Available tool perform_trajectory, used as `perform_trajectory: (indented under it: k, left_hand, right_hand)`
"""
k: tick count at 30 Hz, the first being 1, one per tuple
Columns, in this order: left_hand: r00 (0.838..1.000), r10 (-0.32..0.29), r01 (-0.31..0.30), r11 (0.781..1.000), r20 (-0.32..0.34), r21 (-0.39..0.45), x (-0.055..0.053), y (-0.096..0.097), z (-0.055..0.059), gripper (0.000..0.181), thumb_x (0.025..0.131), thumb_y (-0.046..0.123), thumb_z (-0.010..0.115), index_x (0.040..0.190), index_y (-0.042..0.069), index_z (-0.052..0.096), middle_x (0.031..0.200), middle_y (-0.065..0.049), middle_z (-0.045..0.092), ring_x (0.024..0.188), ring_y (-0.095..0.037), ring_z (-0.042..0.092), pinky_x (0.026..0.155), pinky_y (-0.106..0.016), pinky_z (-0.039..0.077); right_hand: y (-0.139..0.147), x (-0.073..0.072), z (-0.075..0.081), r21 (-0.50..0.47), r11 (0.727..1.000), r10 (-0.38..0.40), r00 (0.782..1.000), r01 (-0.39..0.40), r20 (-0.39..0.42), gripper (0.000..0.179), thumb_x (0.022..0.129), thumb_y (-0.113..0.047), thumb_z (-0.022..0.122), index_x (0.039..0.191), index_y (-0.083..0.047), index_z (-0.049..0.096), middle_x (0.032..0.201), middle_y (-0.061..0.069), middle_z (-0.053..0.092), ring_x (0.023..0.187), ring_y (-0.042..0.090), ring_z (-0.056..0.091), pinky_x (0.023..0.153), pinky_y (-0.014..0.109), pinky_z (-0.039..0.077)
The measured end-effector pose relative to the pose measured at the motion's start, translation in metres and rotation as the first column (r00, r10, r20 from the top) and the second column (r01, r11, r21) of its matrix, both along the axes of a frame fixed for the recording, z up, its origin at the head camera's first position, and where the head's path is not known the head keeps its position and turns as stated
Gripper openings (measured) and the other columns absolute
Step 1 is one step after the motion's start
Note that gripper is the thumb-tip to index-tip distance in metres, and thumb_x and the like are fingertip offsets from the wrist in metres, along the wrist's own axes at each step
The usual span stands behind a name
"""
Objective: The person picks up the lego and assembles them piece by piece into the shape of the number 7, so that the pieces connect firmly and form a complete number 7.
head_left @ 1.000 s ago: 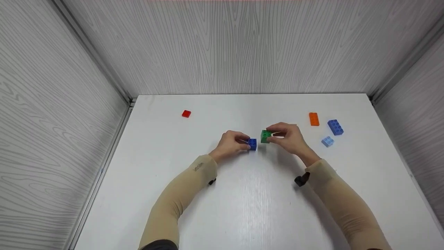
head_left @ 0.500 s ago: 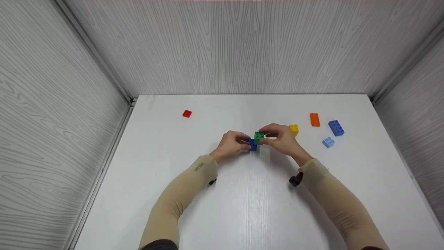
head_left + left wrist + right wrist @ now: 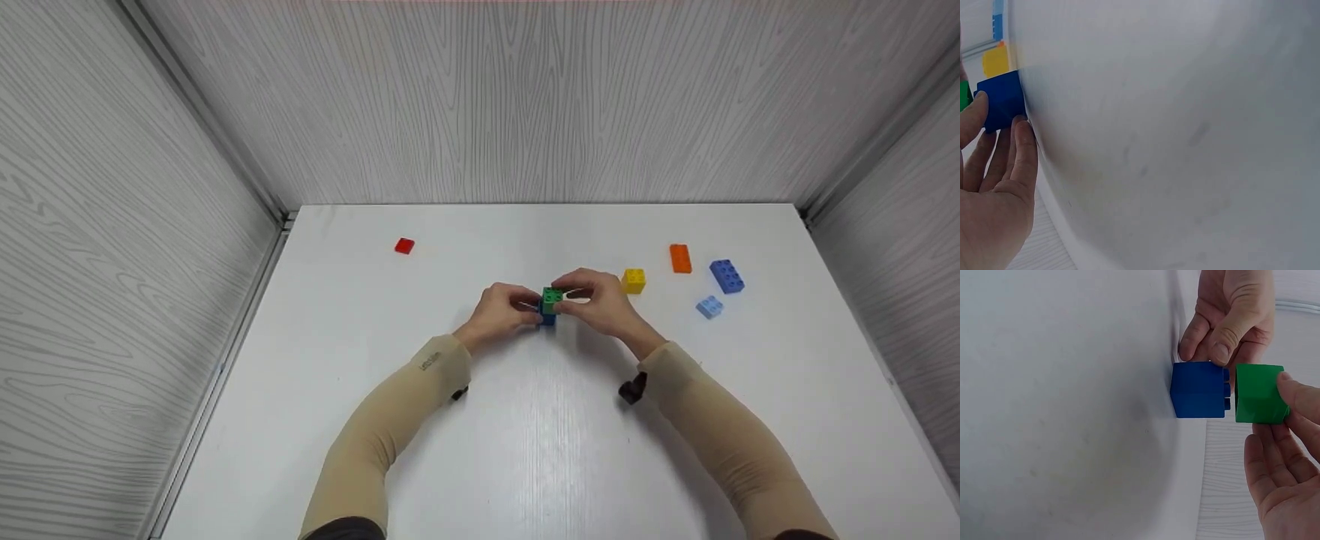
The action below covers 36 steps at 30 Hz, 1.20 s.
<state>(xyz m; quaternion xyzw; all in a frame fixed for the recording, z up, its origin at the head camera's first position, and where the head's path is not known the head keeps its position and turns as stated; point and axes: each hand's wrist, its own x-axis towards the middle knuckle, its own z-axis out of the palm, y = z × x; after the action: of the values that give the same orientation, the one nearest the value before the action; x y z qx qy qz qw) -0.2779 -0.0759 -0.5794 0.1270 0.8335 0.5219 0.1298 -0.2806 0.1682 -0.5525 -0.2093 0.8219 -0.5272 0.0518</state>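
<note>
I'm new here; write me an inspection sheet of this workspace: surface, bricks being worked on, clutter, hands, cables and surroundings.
Surface: white table, shiny in places.
Job's things: green brick above dark blue brick, a gap between them.
Clutter: red piece on the left; yellow brick, orange brick, larger blue brick and light-blue brick on the right.
Hands: left hand holds the dark blue brick; right hand holds the green brick.
Cables: nothing seen.
Surroundings: grey wood-grain walls behind and on both sides.
</note>
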Motion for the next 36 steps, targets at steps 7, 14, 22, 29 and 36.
perform_trajectory:
  k: [7,14,22,29,36]
  left_hand:
    - [1.0,-0.002,0.002,1.0,0.005,-0.01,-0.0004,0.0001,-0.0012,0.036,0.097,0.01,0.087,0.133,0.01,0.082,0.132,-0.008,0.084,0.12,-0.025,0.083,0.111,-0.038,0.064]
    - [1.0,-0.008,0.008,1.0,0.0,-0.011,0.0006,0.0011,0.0016,0.037,0.096,0.007,0.086,0.133,0.008,0.082,0.132,-0.01,0.084,0.119,-0.025,0.083,0.11,-0.038,0.065]
    - [1.0,-0.017,0.017,1.0,0.005,-0.011,-0.0009,0.0007,-0.0016,0.036,0.096,0.005,0.085,0.132,0.006,0.082,0.13,-0.011,0.084,0.117,-0.025,0.084,0.107,-0.037,0.066]
    - [1.0,-0.026,0.026,0.999,-0.011,-0.034,-0.0022,0.0006,-0.0017,0.036,0.095,0.005,0.085,0.131,0.006,0.083,0.127,-0.011,0.086,0.115,-0.025,0.084,0.107,-0.038,0.066]
    - [0.999,-0.026,0.024,0.998,-0.029,-0.063,-0.0014,0.0011,0.0008,0.034,0.094,0.008,0.084,0.129,0.006,0.084,0.124,-0.011,0.086,0.115,-0.025,0.084,0.108,-0.04,0.066]
  right_hand:
    - [-0.0011,-0.0014,-0.0029,-0.005,1.0,0.007,1.0,-0.007,-0.005,0.035,0.094,-0.002,0.089,0.128,-0.001,0.082,0.129,0.019,0.079,0.121,0.038,0.076,0.111,0.057,0.065]
    - [-0.0016,-0.0024,-0.0034,0.001,1.0,-0.002,1.0,0.002,0.007,0.033,0.095,-0.003,0.088,0.128,-0.004,0.082,0.129,0.019,0.079,0.122,0.039,0.076,0.111,0.059,0.064]
    - [-0.0035,-0.0033,-0.0034,0.023,1.0,0.014,1.0,-0.014,-0.011,0.032,0.095,-0.006,0.089,0.126,-0.007,0.084,0.127,0.018,0.08,0.12,0.038,0.076,0.11,0.06,0.064]
    - [-0.0048,-0.0046,0.0009,0.06,0.997,0.047,0.998,-0.044,-0.052,0.029,0.095,-0.003,0.088,0.123,-0.006,0.085,0.124,0.016,0.081,0.118,0.036,0.077,0.107,0.057,0.066]
    - [-0.0072,-0.0062,0.0032,0.108,0.991,0.082,0.993,-0.073,-0.08,0.028,0.095,0.0,0.086,0.123,-0.003,0.085,0.124,0.018,0.081,0.117,0.036,0.077,0.106,0.055,0.067]
